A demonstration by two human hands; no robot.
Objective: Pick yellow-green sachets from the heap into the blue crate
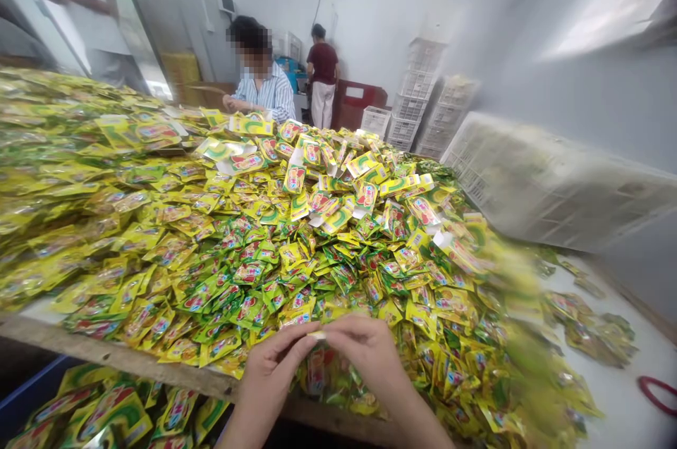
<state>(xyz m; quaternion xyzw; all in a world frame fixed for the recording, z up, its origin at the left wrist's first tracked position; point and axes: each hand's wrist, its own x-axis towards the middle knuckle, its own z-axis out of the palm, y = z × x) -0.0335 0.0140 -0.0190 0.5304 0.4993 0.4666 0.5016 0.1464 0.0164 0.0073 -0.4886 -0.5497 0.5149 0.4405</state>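
Observation:
My left hand [272, 368] and my right hand [370, 357] meet at the near edge of the table, fingertips pinched together on a small pale piece [317, 335] that I cannot make out. Below and between the hands hangs a strip of small sachets [317, 371]. A huge heap of yellow and green sachets [296, 237] covers the table in front of the hands. Both hands have their fingers closed in a pinch.
A wooden table edge [106, 354] runs along the front; below it a blue bin [32, 392] holds more sachets. White crates [555, 181] stand at right, stacked ones [423, 82] behind. A red ring [656, 392] lies on the white tabletop. Two people are at the far end.

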